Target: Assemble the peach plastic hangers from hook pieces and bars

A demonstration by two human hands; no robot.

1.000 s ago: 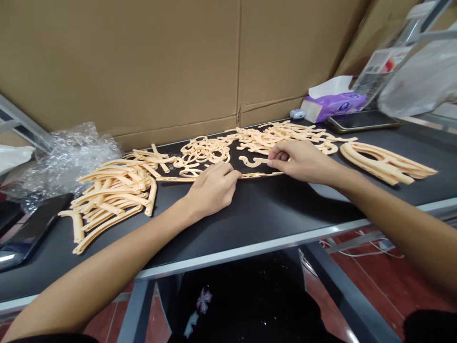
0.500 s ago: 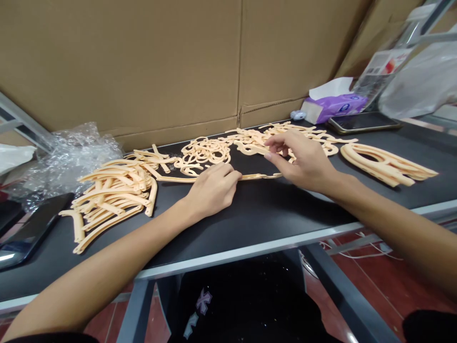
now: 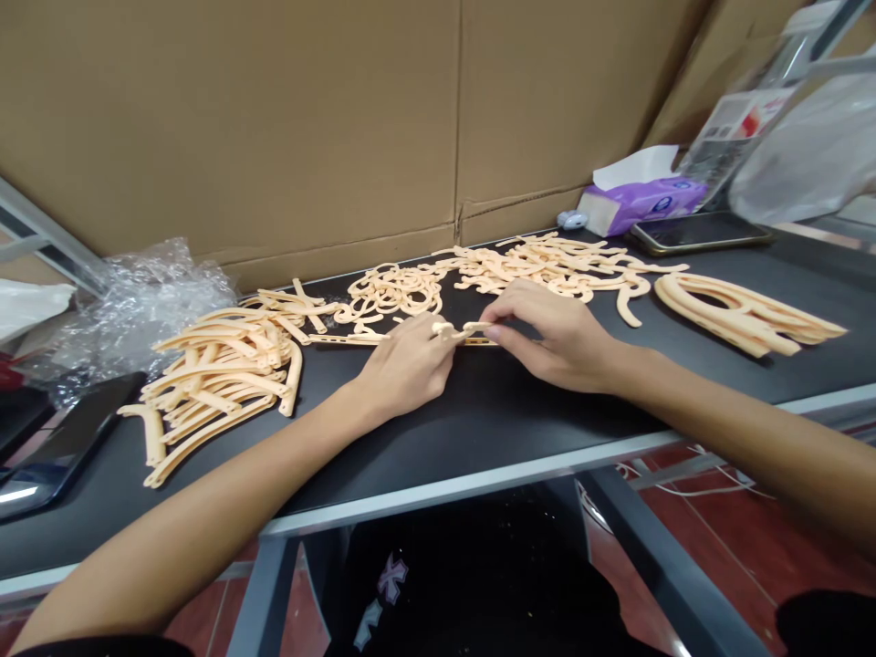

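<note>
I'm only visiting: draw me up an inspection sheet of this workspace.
Surface: matte black tabletop, grey metal edge.
Job's things: peach plastic-looking strips heaped left; thin curly peach pieces heaped centre; stacked peach arched pieces right.
Clutter: purple-and-white tissue pack, dark flat phone, crumpled clear plastic.
Hands: left hand closed over long peach strip; right hand pinches small peach hook.
Cables: white cable below the table, right.
Surroundings: brown cardboard panels behind, red tiled floor.

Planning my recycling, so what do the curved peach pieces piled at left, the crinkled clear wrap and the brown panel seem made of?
Curved peach pieces: probably moulded plastic, smooth and matt, evenly coloured, with end holes. Clear wrap: likely thin plastic film, glossy, crumpled with bright glints. Brown panel: apparently cardboard, dull, with creased seams.
</note>
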